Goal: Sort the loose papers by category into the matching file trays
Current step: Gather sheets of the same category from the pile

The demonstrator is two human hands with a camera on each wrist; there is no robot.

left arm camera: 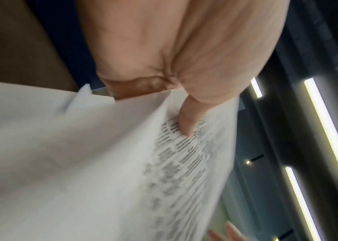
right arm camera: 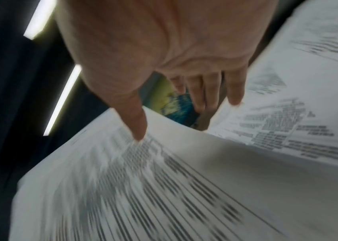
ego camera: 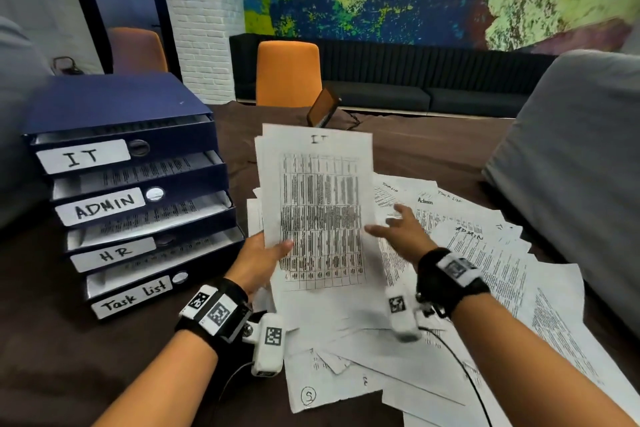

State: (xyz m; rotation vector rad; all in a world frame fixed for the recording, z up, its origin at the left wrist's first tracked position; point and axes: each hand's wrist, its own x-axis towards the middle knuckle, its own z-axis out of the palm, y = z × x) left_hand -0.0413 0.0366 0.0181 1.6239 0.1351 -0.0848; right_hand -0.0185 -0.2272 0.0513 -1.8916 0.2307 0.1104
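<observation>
We hold the IT sheets raised above the loose papers, just right of the file trays. Our left hand pinches their lower-left edge, thumb on top. Our right hand hovers beside them, fingers spread, gripping nothing.

Held sheets: a small sheaf of white papers, raised upright above the table centre, top sheet headed "IT" over a dense printed table; lower left edge pinched at its near corner.
Loose papers: white printed sheets fanned and overlapping on the brown table, right of and nearer than the held sheaf; some headed "ADMIN" and "Task list".
File trays: dark blue stacked unit at the left, four tiers stepped toward the near side, labelled top to bottom IT, ADMIN, HR, Task list; each tier holds printed sheets.
</observation>
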